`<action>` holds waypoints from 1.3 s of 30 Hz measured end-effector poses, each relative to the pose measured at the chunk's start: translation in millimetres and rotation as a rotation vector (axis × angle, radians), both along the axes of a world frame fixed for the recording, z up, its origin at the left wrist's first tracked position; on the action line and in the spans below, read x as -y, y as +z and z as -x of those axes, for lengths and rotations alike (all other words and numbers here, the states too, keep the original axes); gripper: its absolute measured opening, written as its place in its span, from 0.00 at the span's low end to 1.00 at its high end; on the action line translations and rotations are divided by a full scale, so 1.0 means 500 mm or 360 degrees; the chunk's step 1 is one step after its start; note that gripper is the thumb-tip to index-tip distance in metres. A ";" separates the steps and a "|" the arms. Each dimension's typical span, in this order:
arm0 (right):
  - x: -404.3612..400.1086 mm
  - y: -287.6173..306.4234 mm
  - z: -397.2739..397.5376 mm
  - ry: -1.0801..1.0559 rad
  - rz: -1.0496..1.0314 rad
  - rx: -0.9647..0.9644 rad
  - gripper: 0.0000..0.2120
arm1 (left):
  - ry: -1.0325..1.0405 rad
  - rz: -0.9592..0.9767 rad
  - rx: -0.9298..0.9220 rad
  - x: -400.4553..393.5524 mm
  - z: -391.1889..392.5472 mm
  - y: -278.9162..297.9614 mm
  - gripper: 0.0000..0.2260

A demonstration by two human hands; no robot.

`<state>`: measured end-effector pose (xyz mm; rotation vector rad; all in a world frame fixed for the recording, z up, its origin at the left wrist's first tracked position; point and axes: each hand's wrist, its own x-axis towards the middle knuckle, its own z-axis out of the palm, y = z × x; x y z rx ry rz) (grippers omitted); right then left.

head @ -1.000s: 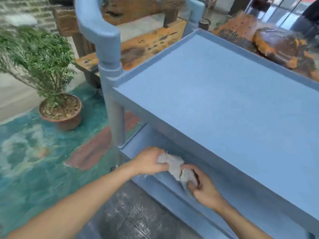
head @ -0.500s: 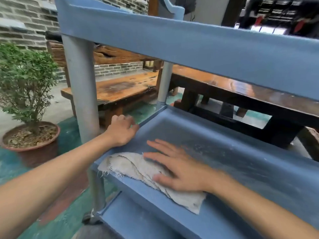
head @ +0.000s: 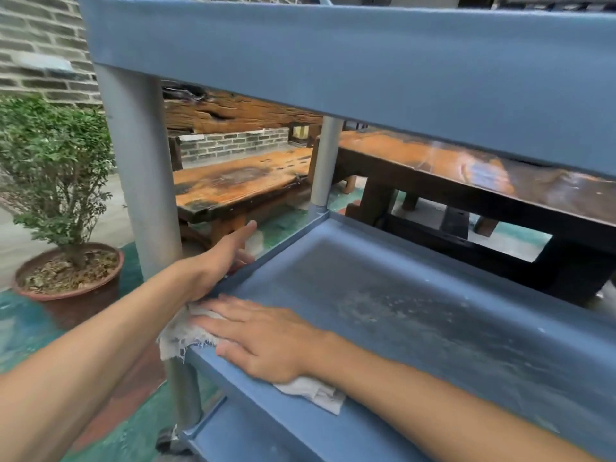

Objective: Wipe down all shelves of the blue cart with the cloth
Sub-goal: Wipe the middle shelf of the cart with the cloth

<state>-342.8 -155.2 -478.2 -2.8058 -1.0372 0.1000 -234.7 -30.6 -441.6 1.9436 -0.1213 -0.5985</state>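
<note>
**Middle shelf, near-left corner: cloth under my right hand**

Item 1, blue cart [head: 333, 61]: I am facing its middle shelf [head: 416, 311], which is showing pale dusty streaks across the tray; the top shelf is hanging overhead and the bottom shelf [head: 253, 435] is showing below.

Item 2, cloth [head: 181, 331]: pale and frayed, it is lying on the middle shelf's near-left corner, one edge drooping over the front rim, another fold sticking out beneath my wrist.

Item 3, right hand [head: 263, 335]: I am pressing it flat on the cloth, fingers straight and close together, gripping nothing.

Item 4, left hand [head: 223, 258]: I am resting it against the shelf's left rim, beside the grey post [head: 140, 175], fingers loosely extended, not closed.

Item 5, surroundings: a potted plant [head: 56, 181] is standing on the floor at left; a wooden bench [head: 243, 181] is sitting beyond the cart.
</note>
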 end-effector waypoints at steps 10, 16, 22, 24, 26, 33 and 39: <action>0.137 -0.011 -0.148 -0.0211 0.0119 0.0159 0.29 | -0.0018 0.0023 0.0086 0.010 -0.013 -0.008 0.42; 0.312 -0.012 -0.298 -0.0718 0.0205 0.0137 0.27 | -0.0081 0.0051 0.0097 0.025 -0.053 -0.046 0.25; 0.390 -0.013 -0.422 -0.1463 0.0178 -0.0015 0.29 | -0.0249 -0.0294 0.0407 0.025 -0.039 -0.031 0.21; 0.379 -0.025 -0.439 -0.1584 0.0097 0.0050 0.28 | -0.0307 -0.0562 0.0627 0.004 -0.012 -0.023 0.22; 0.373 -0.029 -0.435 -0.1509 0.0040 0.0270 0.25 | -0.0311 -0.0999 0.0911 0.032 -0.011 0.003 0.22; 0.397 -0.017 -0.406 -0.1171 -0.0106 0.0071 0.28 | -0.0812 -0.1172 0.1112 0.229 0.021 -0.032 0.24; 0.393 -0.006 -0.394 -0.1398 0.0003 -0.0051 0.30 | -0.0705 -0.1424 0.1222 0.275 0.049 -0.050 0.23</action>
